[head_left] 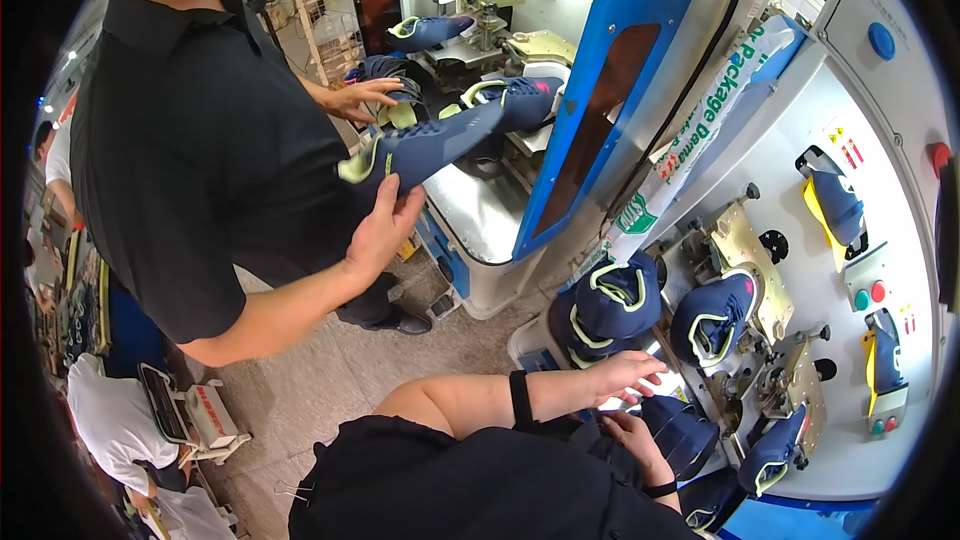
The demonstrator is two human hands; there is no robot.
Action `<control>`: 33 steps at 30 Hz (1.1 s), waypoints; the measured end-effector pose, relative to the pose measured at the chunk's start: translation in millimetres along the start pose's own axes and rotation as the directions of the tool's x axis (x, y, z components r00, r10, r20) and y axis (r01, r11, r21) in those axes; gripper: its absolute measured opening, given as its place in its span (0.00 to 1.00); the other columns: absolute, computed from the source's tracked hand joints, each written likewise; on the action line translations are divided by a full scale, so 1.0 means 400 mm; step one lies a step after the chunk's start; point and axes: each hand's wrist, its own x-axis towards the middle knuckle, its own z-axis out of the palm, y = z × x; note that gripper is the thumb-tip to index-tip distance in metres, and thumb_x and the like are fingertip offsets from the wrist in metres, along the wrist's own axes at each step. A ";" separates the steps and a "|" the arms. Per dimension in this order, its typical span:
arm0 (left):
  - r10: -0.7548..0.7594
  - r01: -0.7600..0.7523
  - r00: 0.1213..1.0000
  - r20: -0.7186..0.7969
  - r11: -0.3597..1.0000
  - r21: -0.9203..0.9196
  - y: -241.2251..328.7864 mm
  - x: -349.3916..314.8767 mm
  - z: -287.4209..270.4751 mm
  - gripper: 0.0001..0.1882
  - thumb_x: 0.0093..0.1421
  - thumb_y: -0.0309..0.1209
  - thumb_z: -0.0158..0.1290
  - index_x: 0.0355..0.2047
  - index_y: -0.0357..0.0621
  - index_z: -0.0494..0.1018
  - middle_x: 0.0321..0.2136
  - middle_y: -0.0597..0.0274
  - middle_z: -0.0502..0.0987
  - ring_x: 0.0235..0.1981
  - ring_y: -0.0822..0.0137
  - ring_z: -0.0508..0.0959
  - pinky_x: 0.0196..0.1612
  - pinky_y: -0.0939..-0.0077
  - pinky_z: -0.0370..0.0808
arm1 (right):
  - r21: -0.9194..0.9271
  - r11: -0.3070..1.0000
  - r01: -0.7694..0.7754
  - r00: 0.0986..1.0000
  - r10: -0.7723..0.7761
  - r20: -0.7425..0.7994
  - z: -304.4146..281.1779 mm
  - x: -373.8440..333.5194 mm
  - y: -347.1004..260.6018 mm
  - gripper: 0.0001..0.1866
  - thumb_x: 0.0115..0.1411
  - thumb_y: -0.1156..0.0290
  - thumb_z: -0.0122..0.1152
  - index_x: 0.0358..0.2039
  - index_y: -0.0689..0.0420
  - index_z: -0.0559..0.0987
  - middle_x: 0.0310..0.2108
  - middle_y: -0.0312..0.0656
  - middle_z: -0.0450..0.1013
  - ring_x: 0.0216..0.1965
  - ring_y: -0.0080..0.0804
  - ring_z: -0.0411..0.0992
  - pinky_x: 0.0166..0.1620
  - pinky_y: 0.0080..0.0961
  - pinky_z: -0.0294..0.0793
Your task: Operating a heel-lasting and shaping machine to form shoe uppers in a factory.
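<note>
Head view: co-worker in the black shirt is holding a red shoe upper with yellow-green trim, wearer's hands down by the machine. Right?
Not quite. The head view shows the shoe upper the co-worker's hand supports is navy blue, not red; its trim is yellow-green. The wearer's left hand and right hand are low by the machine.

Left forearm reaches across from the lower edge (a dark band on the wrist), left hand (628, 374) flat, fingers spread. Right hand (635, 440) sits just beneath, fingers curled.

Bright even light, heavy fisheye bending, dark vignetted corners.
</note>
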 end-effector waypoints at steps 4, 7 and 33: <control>0.019 -0.020 1.000 0.023 0.999 0.037 -0.001 -0.009 0.021 0.20 0.66 0.46 0.50 0.51 0.47 0.71 0.44 0.62 0.73 0.41 0.69 0.75 0.40 0.75 0.72 | -0.070 0.997 0.014 0.999 -0.017 -0.038 -0.010 -0.050 -0.090 0.15 0.66 0.68 0.55 0.49 0.65 0.78 0.39 0.39 0.78 0.40 0.23 0.73 0.45 0.21 0.72; 0.019 -0.019 1.000 0.008 1.000 0.009 0.000 0.008 0.033 0.18 0.65 0.41 0.52 0.51 0.46 0.71 0.44 0.62 0.74 0.44 0.67 0.76 0.40 0.73 0.75 | -0.006 0.966 0.259 0.942 -0.254 -0.220 -0.020 -0.081 -0.111 0.15 0.66 0.69 0.56 0.50 0.63 0.78 0.39 0.39 0.78 0.41 0.23 0.73 0.45 0.23 0.73; 0.572 -0.599 0.794 0.206 0.678 0.426 -0.064 0.011 0.091 0.46 0.54 0.19 0.49 0.70 0.47 0.38 0.65 0.46 0.53 0.63 0.55 0.63 0.64 0.61 0.63 | 0.696 0.269 0.666 0.746 -0.269 -0.609 -0.285 -0.165 -0.071 0.19 0.66 0.64 0.58 0.53 0.59 0.71 0.47 0.37 0.75 0.46 0.24 0.74 0.52 0.25 0.73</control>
